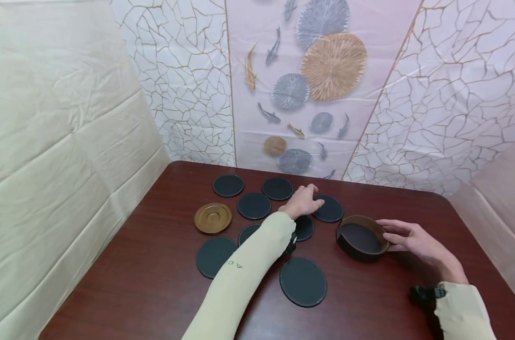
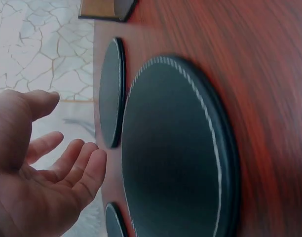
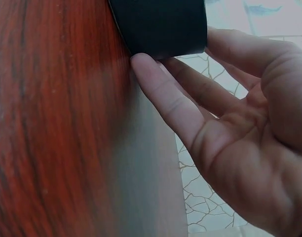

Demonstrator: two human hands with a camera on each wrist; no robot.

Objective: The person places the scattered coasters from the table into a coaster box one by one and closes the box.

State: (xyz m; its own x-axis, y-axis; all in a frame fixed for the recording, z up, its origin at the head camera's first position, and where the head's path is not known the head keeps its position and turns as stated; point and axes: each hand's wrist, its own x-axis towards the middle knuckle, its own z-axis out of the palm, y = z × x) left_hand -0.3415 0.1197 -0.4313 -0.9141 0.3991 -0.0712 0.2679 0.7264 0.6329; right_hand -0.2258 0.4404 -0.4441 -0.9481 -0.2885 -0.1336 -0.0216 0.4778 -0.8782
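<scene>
My left hand (image 1: 303, 202) hovers over the dark coasters with its fingers spread and nothing in its grasp. Its fingertips overlap the near-left edge of the right-hand coaster (image 1: 329, 208) in the head view. Under the wrist lies another coaster (image 1: 305, 228), partly hidden by the arm. In the left wrist view a white-stitched coaster (image 2: 170, 143) fills the middle, apart from the palm. On the right, my right hand (image 1: 415, 243) holds the side of a round coaster holder (image 1: 354, 249), black outside and brown inside. The thumb is at the rim, and fingers lie against the outer wall (image 3: 163, 29).
A brown round lid (image 1: 213, 218) with a raised centre lies left of the scattered coasters. One coaster (image 1: 303, 282) lies nearest the front; another (image 1: 215, 257) is left of my forearm. The dark wooden table (image 1: 155, 283) meets patterned cloth walls at its back edge.
</scene>
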